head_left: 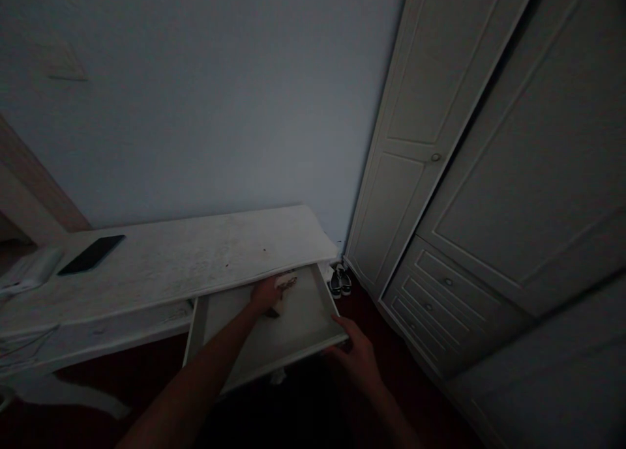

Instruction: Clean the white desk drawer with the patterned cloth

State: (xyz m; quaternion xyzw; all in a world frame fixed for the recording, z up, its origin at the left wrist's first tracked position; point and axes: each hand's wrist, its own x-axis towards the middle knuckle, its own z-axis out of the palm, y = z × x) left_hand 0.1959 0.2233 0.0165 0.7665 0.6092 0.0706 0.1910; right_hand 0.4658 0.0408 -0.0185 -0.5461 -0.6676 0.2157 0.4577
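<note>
A white drawer (313, 325) is pulled out from under a worn white desk top (186, 257). Inside it, my left hand (265, 295) is closed on a crumpled pale cloth (285, 281) with darker patches, near the back of the drawer. Something small and dark shows beneath the wrist, too dim to name. My right hand (356, 352) grips the drawer's front right corner, thumb below and fingers over the edge. A round knob (278, 376) sticks out from the drawer front.
On the desk's left side lie a dark tablet-like slab (92, 255) and a white object (32, 270). Cables (27, 345) hang at the left edge. Dark shoes (340, 282) stand on red carpet, beside a white wardrobe (415, 130) with small drawers (435, 299).
</note>
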